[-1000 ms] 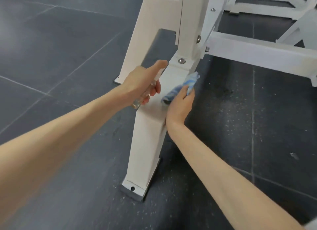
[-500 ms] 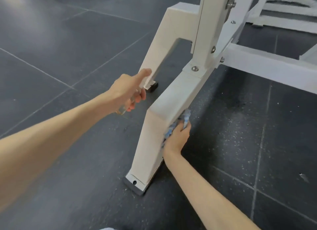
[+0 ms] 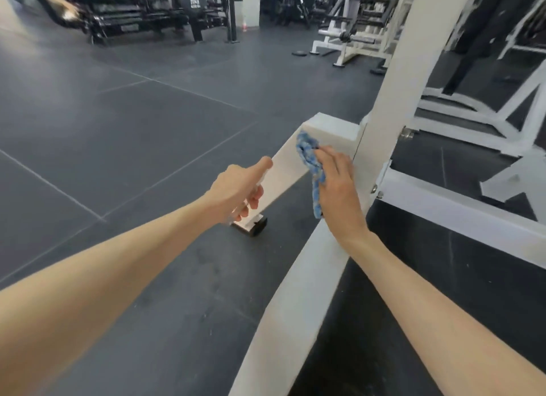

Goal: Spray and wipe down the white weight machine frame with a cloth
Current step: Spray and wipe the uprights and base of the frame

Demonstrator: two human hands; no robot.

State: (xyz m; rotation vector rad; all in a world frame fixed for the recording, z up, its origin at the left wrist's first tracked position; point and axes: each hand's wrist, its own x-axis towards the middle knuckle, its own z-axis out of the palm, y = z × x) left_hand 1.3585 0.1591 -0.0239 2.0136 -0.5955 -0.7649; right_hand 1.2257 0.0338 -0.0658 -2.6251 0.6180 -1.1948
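Right grip (image 3: 336, 189), a bare hand, holds a blue and white cloth (image 3: 308, 153), with the fingers bent over it and pressing it to the white weight machine frame (image 3: 295, 292). The cloth lies bunched on the upper part of the frame's far slanted leg, just below its top corner and beside the tall upright post (image 3: 396, 85). A loose tail of cloth hangs down along the thumb side of the hand.

Left grip (image 3: 236, 189) hovers near the same leg, lower down. Its fingers are curled round a small object, with the thumb stretched forward. The hand hides nearly all of that object, so it cannot be told what it is or whether it holds anything.

The far leg ends in a black foot (image 3: 257, 227) on the dark grey tiled floor (image 3: 133, 129). A second slanted leg runs toward the camera between the two forearms. Black gym machines (image 3: 141, 11) and white gym machines (image 3: 354, 38) stand well apart at the back.
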